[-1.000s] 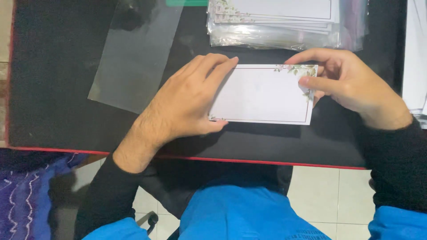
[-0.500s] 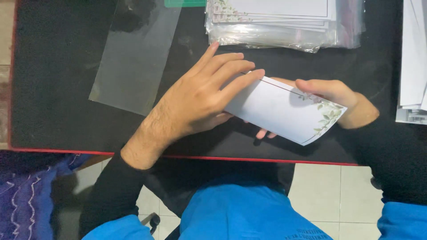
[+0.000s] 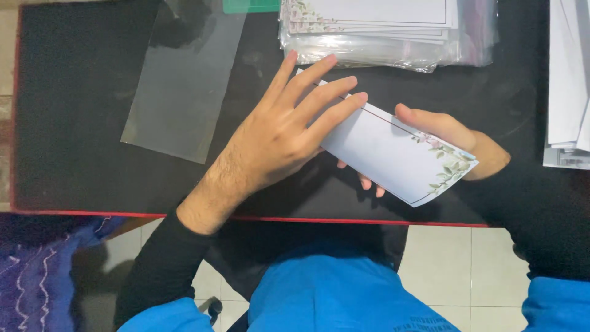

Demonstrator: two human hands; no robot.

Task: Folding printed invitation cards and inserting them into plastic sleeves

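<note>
Card (image 3: 393, 150) tilted above black table (image 3: 74, 123), in both our hands
We cupped it from below with right hand (image 3: 455, 138); left hand (image 3: 283, 135) lay flat on its end, fingers spread; clear sleeve (image 3: 178, 86) lay apart

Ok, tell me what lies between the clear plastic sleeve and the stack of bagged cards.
Head view: only bare black tabletop separates the clear plastic sleeve from the stack of bagged cards.

Bare black counter (image 3: 74, 123) lies open to the left of your hands. A clear plastic sleeve (image 3: 184, 80) lies flat there. Ahead, a stack of bagged cards (image 3: 381, 31) blocks the far edge; a paper pile (image 3: 568, 92) crowds the right side.
</note>
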